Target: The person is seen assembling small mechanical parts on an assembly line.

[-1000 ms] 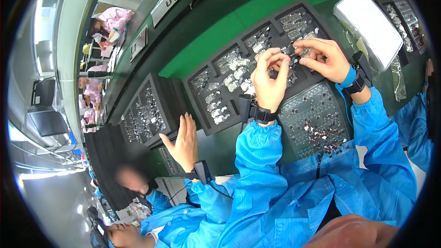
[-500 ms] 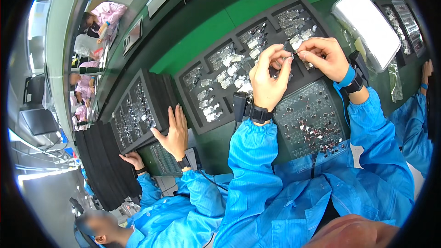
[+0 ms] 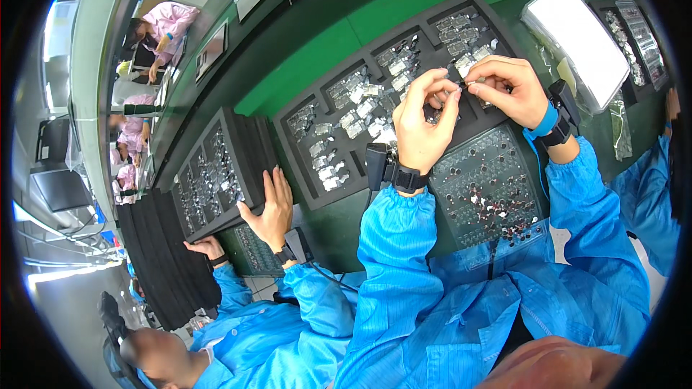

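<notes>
Thumbs and forefingers of the left hand and right hand pinch narrowly on a small dark component, at the right hand's 9 o'clock, above a black compartmented tray. At its 6 o'clock lies a clear plastic tray of tiny round parts.

On the counter before you lies a compartmented tray, small parts in it, your left hand and right hand over its right portion. Nearer you, a flat tray bears loose pieces. Another tray sits left; a panel, right.
</notes>
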Available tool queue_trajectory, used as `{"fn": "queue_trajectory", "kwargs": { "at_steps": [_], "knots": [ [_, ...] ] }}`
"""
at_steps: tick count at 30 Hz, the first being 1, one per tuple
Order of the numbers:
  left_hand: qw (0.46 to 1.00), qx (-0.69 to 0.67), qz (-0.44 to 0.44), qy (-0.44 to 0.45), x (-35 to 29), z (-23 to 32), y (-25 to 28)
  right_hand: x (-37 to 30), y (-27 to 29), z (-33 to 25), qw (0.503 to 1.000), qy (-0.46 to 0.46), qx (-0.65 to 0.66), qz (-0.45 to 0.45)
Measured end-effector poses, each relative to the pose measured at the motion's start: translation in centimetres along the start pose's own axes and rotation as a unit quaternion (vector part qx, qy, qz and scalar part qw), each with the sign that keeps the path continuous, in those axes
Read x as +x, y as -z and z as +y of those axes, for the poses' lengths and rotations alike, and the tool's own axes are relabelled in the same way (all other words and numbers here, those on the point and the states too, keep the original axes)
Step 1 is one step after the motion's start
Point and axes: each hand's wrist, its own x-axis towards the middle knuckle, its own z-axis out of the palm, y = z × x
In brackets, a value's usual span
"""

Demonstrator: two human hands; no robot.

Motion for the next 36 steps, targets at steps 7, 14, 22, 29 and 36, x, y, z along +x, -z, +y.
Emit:
{"fn": "queue_trajectory", "kwargs": {
  "at_steps": [7,14,22,29,36],
  "knots": [
    [1.0,-0.007,-0.001,-0.004,0.0,-0.1,-0.1,0.1,0.1,-0.1,1.0,0.001,0.0,0.003],
    [1.0,-0.004,-0.007,0.001,0.1,0.0,-0.1,0.0,0.0,0.0,1.0,-0.016,-0.016,0.004],
    [0.998,-0.023,-0.041,0.05,0.1,0.3,0.3,0.0,-0.3,-0.5,0.998,0.008,-0.056,-0.004],
    [0.994,-0.023,-0.08,0.075,0.1,0.1,0.3,-0.1,-0.4,-0.5,0.996,0.04,-0.076,-0.039],
    [0.993,0.0,-0.089,0.071,0.2,-0.3,0.0,-0.3,-0.9,-0.7,0.987,0.069,-0.14,-0.034]
  ]
}}
